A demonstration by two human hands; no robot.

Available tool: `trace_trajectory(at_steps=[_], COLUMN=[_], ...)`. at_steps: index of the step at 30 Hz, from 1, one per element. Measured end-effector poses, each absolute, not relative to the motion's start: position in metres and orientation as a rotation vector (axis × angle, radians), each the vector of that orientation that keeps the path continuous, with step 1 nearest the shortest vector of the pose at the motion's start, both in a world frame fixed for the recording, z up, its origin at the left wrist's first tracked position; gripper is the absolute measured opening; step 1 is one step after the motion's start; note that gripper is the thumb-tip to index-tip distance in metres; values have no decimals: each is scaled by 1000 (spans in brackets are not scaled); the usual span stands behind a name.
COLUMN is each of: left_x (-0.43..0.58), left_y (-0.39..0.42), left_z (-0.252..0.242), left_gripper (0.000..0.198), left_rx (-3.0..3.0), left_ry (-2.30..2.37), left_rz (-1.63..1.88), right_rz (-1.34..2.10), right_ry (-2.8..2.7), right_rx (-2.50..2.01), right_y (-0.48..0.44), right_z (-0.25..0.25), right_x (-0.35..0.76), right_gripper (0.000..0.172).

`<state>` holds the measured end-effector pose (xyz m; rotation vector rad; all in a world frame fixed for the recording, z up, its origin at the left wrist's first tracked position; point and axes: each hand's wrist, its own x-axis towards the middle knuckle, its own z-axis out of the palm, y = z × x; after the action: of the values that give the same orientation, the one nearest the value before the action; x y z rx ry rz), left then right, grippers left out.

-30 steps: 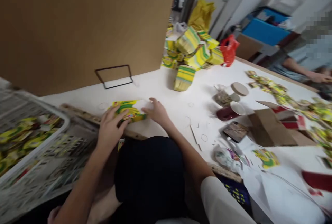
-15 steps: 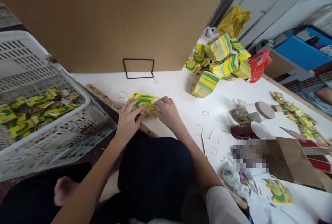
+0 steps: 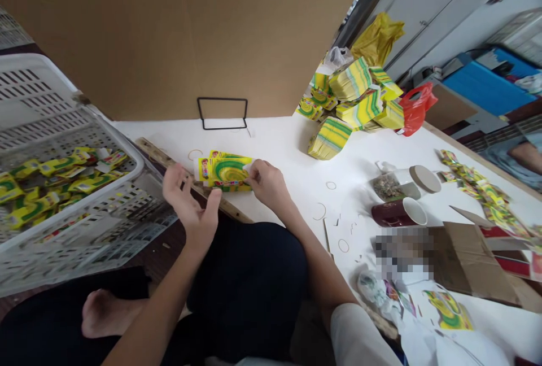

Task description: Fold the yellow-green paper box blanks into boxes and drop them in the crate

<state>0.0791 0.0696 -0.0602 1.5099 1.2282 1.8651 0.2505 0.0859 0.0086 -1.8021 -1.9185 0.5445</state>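
The stack of packets is lying on the near left part of the white table, close to its edge. The right hand is pinching the stack's right end, with its fingertips closed on the top packet and its thumb underneath. The wrist is resting low on the table, and the forearm is running back to the near right.

The left hand is released and holding nothing. Its palm is turning upward with the fingers spread and slightly curled. It is hovering just near and left of the stack, apart from it.

The stack is showing a yellow face with green arcs and a small red mark at its left end. Its edges are sitting roughly square.

A wooden strip is running along the table edge beneath the left hand. A white basket is standing to the left and holding loose packets of the same colours. A black wire stand is standing on the far side against the brown board. Banded bundles are piled at the far right, and a dark red mug is lying on its side to the right.
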Motion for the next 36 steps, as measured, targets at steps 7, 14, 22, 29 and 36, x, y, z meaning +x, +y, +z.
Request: trace_trajectory(at_steps=[7, 14, 22, 29, 36], left_x=[95, 103, 115, 119, 88], left_y=[61, 56, 65, 63, 63], left_z=[-36, -28, -4, -21, -29], left_gripper=[69, 48, 45, 43, 24], left_rx=[984, 1043, 722, 789, 938], left_ry=[994, 946, 820, 973, 1105], left_rz=[1850, 1729, 1815, 1758, 1763], right_rz=[858, 1165, 1478, 1382, 1052], right_ry=[-1777, -1865, -1820, -1808, -1767], right_rx=[-1367, -1024, -814, -933, -951], right_y=[77, 72, 72, 70, 73], right_z=[23, 21, 21, 18, 11], right_x=[247, 246, 246, 245, 246], right_gripper=[19, 23, 41, 55, 42])
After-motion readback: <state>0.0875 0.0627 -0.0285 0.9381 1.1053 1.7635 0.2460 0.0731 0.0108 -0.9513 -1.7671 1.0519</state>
